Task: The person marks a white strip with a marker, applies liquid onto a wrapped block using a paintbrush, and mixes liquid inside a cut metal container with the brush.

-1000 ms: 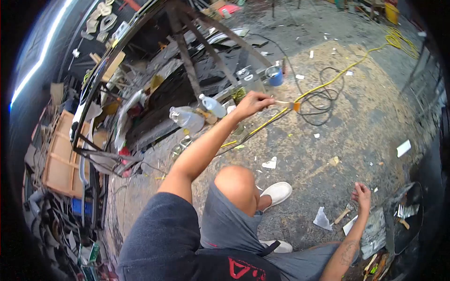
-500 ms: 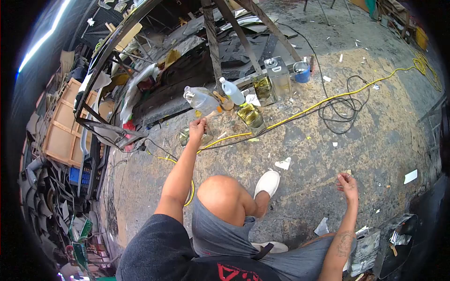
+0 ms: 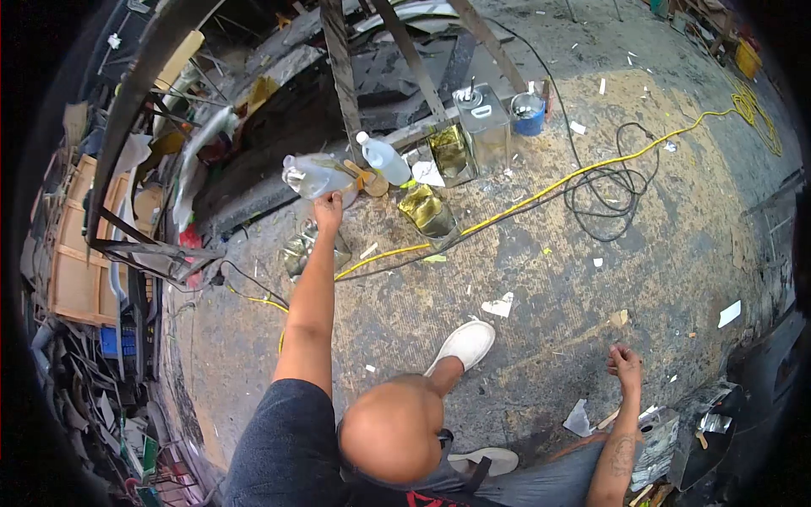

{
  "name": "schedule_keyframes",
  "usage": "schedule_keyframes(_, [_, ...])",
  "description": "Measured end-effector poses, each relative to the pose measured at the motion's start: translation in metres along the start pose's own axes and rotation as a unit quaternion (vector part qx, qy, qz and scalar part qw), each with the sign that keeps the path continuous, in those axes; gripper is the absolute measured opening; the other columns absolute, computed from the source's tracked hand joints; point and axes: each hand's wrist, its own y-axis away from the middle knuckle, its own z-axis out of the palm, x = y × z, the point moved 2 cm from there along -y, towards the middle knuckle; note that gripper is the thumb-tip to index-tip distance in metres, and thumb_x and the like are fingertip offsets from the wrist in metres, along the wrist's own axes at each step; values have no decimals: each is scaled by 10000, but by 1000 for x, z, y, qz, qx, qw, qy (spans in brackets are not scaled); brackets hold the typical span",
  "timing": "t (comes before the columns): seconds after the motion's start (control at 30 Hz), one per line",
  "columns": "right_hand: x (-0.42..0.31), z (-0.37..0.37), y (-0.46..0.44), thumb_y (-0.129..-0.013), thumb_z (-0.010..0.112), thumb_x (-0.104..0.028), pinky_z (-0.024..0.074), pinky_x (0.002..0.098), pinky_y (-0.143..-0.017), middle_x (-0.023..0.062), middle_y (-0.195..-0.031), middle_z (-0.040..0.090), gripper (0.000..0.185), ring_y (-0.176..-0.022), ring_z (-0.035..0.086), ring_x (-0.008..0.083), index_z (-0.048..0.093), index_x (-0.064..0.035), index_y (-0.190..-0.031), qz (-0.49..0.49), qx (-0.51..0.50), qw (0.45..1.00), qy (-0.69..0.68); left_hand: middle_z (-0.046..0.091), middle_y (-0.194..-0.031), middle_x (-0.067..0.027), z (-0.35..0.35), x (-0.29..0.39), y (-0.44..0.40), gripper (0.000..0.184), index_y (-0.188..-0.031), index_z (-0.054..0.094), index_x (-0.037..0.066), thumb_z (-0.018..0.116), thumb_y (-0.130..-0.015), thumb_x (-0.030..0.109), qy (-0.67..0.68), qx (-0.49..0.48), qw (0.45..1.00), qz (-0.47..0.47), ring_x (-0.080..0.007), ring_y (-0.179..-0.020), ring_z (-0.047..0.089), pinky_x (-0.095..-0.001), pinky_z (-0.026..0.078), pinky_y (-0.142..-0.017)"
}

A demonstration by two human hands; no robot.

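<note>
**Left hand pinching a brush by the bottles!**

The left hand [image 3: 328,208] is reaching out over the stained floor [image 3: 541,279], its fingertips closing on a small brush [image 3: 362,180], orange bristles pointing towards the white-capped bottle [image 3: 383,159]. The clear plastic jug [image 3: 319,176] is lying just beyond those fingers; whether they are touching it, we cannot tell. A cut-open tin [image 3: 428,212] is standing nearby, and the yellow cable [image 3: 541,193] is running past it. Further back, a metal can [image 3: 487,127] is sitting beside a blue tub [image 3: 528,115]. And the right hand [image 3: 625,367]? It is hovering well apart, fingers curling loosely; whether it is gripping anything, we cannot tell.
</note>
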Motion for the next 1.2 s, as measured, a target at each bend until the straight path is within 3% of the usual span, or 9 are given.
schedule_keyframes(0.13, [-18,55,-3,-844,640,-351,484,253,-550,14,-819,620,342,-652,581,105,610,-47,-999,38,-56,997,-31,593,-581,-96,10,12,25,256,-830,666,-31,564,-848,204,62,39,995,-67,-151,-509,536,-305,436,-507])
schedule_keyframes(0.2, [-29,105,-22,-849,635,-348,485,250,-579,28,-829,627,355,-657,583,113,612,-25,-992,35,-144,989,-16,585,-609,-50,5,29,48,243,-875,662,-26,565,-877,197,229,100,959,-135,-91,-496,494,-252,407,-478])
schedule_keyframes(0.23, [-48,138,-24,-852,633,-345,488,251,-600,38,-838,630,359,-665,585,117,613,-12,-986,28,-184,982,-26,595,-742,-45,2,29,62,291,-940,639,-28,572,-893,250,264,73,945,-176,-80,-565,499,-220,396,-502])
schedule_keyframes(0.4, [-134,315,-53,-831,644,-411,488,282,-669,55,-878,605,510,-762,574,136,587,61,-1016,-31,-295,948,-120,590,-764,-9,-12,5,110,262,-1009,643,6,609,-886,235,404,118,875,-240,-63,-584,469,-206,384,-532])
schedule_keyframes(0.5, [-170,388,-66,-774,708,-413,524,326,-739,119,-916,572,668,-805,595,212,493,103,-1139,-3,-249,950,-188,600,-754,-20,-32,5,128,260,-1014,633,-6,614,-883,217,420,136,866,-236,-55,-590,473,-202,387,-542])
schedule_keyframes(0.63, [-177,442,-97,-779,709,-328,557,362,-669,130,-939,525,520,-853,584,238,492,66,-1041,53,-233,950,-201,593,-757,-8,-56,-8,142,264,-1026,638,7,615,-883,228,432,139,857,-243,-55,-597,477,-200,394,-545])
schedule_keyframes(0.8, [-175,455,-106,-803,667,-236,573,384,-590,128,-912,503,372,-828,581,248,450,26,-953,44,-231,944,-231,569,-751,3,-78,-12,151,268,-1025,634,-3,592,-898,229,420,135,865,-239,-57,-596,462,-211,384,-553])
schedule_keyframes(1.0, [-178,405,-67,-816,640,-190,562,354,-711,116,-918,499,306,-785,564,217,411,-21,-931,-9,-214,930,-300,607,-767,-10,-65,-14,152,224,-986,637,16,618,-879,212,437,130,848,-271,-54,-592,480,-195,379,-538])
schedule_keyframes(1.2, [-174,332,-28,-810,623,-108,480,372,-823,72,-1000,499,305,-966,534,178,389,-56,-998,-92,-264,909,-310,607,-767,-5,-31,3,133,195,-976,641,27,615,-882,196,475,103,834,-263,-59,-579,484,-191,381,-540])
